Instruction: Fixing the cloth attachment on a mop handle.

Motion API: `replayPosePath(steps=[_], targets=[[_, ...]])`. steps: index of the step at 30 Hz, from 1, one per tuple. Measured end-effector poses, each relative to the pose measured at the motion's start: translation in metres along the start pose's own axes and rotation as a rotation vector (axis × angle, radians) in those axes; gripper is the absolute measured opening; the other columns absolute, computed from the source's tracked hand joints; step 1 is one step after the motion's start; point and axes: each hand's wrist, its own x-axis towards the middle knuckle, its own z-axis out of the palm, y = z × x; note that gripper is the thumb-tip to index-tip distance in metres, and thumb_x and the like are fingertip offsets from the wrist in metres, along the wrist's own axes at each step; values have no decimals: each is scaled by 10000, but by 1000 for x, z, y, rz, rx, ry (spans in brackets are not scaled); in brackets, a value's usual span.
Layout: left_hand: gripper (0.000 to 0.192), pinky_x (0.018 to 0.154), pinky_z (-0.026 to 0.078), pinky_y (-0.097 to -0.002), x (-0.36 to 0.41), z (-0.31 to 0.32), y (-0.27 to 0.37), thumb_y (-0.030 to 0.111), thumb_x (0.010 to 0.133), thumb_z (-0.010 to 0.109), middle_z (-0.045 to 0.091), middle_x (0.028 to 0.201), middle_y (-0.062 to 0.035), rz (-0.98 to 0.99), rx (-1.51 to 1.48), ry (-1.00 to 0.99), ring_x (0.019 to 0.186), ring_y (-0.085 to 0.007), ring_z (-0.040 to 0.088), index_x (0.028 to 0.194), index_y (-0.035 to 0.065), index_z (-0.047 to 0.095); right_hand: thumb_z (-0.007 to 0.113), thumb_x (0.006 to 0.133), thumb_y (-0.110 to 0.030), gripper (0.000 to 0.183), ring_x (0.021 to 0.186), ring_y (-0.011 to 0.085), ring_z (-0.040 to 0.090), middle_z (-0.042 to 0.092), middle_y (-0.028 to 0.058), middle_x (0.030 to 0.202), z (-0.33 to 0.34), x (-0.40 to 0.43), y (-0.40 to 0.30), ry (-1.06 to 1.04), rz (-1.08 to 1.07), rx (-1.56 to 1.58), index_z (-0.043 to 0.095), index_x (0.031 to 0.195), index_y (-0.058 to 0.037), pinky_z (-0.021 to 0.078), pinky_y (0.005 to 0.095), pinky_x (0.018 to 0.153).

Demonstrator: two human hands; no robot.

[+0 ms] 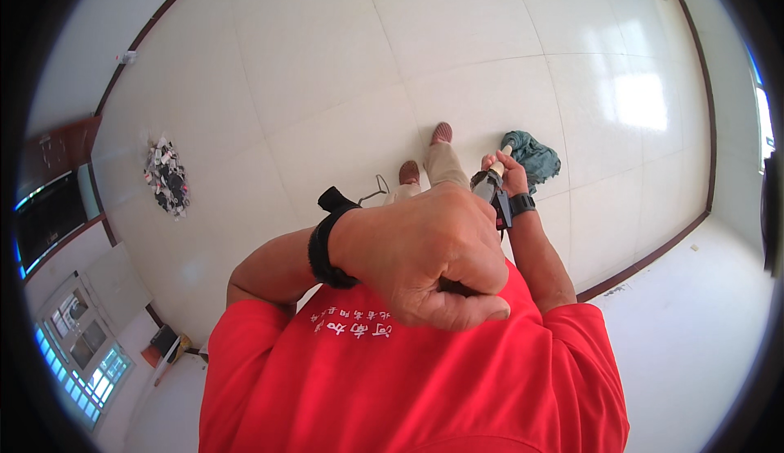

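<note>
My left hand (450,263), with a black strap on its wrist, is closed in a fist close to the camera, around the upper end of a pole that it mostly hides. Lower down, my right hand (508,168) grips the pale wooden part of the pole (498,165); above it the pole is wrapped in grey and dark material. A bunched teal cloth mop head (534,158) lies on the floor at the pole's far end. A black watch (522,204) sits on my right wrist, beside a small black device (503,209).
A heap of mixed litter (167,177) lies on the tiled floor (331,116) at the left. My feet in reddish-brown shoes (441,133) stand near the mop head. A bent metal rod (375,191) shows beside my left wrist. Dark skirting (710,147) edges the room.
</note>
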Motion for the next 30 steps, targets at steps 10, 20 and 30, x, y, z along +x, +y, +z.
replayPosePath(steps=[10,20,30], targets=[[322,496,386,-309,58,-56,0,57,705,616,364,468,-20,-99,-15,-53,428,-213,427,496,84,373,535,828,-91,173,702,241,565,523,122,786,26,22,-38,20,-8,167,426,886,29,521,334,664],[282,558,452,-323,126,-115,-18,78,705,624,453,506,-17,-136,-137,-204,451,-202,471,513,87,419,547,834,-125,243,697,226,578,539,140,840,30,51,-75,37,-70,286,424,936,59,531,315,668],[327,507,420,-315,132,-169,-24,61,690,631,426,483,-15,-140,-237,-239,422,-205,441,480,87,381,548,850,-200,340,704,195,563,537,145,896,60,69,-67,-12,-180,363,441,993,88,510,283,667]])
